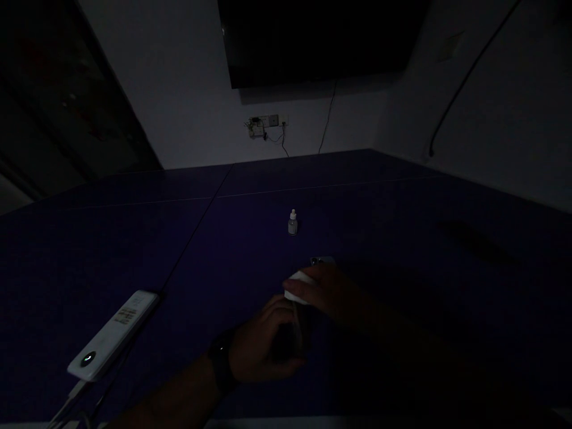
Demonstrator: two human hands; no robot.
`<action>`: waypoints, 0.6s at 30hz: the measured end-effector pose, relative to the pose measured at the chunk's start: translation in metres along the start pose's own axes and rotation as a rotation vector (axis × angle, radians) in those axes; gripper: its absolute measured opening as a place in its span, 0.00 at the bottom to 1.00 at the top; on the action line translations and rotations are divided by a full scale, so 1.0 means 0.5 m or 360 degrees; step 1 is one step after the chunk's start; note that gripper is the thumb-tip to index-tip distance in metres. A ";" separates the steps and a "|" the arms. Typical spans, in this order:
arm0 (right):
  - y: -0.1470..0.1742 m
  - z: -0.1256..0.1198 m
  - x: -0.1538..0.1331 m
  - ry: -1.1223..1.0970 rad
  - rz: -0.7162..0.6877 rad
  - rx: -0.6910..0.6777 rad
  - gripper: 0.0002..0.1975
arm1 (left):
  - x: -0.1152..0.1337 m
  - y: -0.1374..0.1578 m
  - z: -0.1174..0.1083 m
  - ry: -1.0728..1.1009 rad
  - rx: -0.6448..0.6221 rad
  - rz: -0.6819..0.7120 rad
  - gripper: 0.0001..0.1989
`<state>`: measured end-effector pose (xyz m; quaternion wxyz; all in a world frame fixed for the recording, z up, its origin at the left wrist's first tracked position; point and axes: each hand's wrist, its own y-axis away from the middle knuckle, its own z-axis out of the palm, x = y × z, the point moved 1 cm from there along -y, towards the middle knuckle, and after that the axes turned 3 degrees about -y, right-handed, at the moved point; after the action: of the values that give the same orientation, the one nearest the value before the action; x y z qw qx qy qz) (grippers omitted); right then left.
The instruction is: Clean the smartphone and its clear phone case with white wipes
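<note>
A small white piece [297, 289], perhaps a pad or a lid, is pinched in the fingers of my right hand [328, 292]. It touches the top of a dark upright object [300, 333] with a pale edge, too dim to name. My left hand [263, 342], with a dark watch on the wrist, curls its fingers and thumb around that object. Just behind my right hand, partly hidden by it, lies what looks like a phone [324, 260] with its camera lenses showing. A little dropper bottle [292, 224] with a white top stands upright beyond both hands.
The room is very dark. A white power bank [114, 336] with a lit round display and cables [67, 408] lies at the left on the blue-purple table [187, 280]. At the back are wall sockets [268, 124] with wires and a large black screen [322, 42].
</note>
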<state>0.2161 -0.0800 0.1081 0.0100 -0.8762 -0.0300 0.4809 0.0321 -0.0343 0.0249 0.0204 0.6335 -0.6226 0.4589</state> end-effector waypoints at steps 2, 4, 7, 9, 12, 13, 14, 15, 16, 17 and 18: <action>0.014 0.003 -0.011 -0.0021 -0.0029 -0.0096 0.18 | -0.004 0.001 -0.002 -0.0044 -0.0012 0.0014 0.25; 0.042 0.008 -0.018 -0.0008 0.0019 -0.0199 0.16 | -0.008 0.000 -0.003 -0.0074 -0.0020 0.0058 0.29; 0.084 0.015 -0.019 -0.0051 0.0108 -0.0335 0.14 | -0.014 -0.004 -0.003 -0.0021 -0.0004 0.0176 0.26; 0.091 0.016 -0.014 -0.0078 0.0066 -0.0332 0.14 | -0.015 -0.007 -0.003 -0.0004 -0.0003 0.0211 0.24; 0.062 0.011 -0.004 -0.0003 -0.0033 -0.0126 0.17 | -0.011 -0.008 -0.005 -0.0069 -0.0014 0.0174 0.27; 0.047 0.009 -0.001 0.0023 -0.0047 -0.0062 0.17 | -0.009 -0.008 -0.006 -0.0080 -0.0010 0.0159 0.27; 0.031 0.006 0.000 0.0040 -0.0047 -0.0026 0.18 | -0.007 -0.008 -0.007 -0.0079 -0.0008 0.0149 0.25; 0.019 0.005 0.000 0.0051 -0.0044 -0.0006 0.18 | -0.005 -0.007 -0.007 -0.0067 -0.0002 0.0142 0.23; 0.010 0.003 -0.001 0.0057 -0.0030 0.0002 0.20 | -0.003 -0.006 -0.007 -0.0051 0.0002 0.0139 0.22; 0.007 0.002 -0.002 0.0059 -0.0015 0.0000 0.21 | -0.003 -0.006 -0.007 -0.0040 0.0007 0.0135 0.21; 0.008 0.002 -0.005 0.0057 0.0002 -0.0028 0.22 | -0.004 -0.005 -0.006 -0.0040 0.0005 0.0133 0.21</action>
<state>0.2141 -0.0843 0.1093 0.0026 -0.8847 -0.0335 0.4649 0.0326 -0.0304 0.0270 -0.0076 0.6128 -0.6481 0.4522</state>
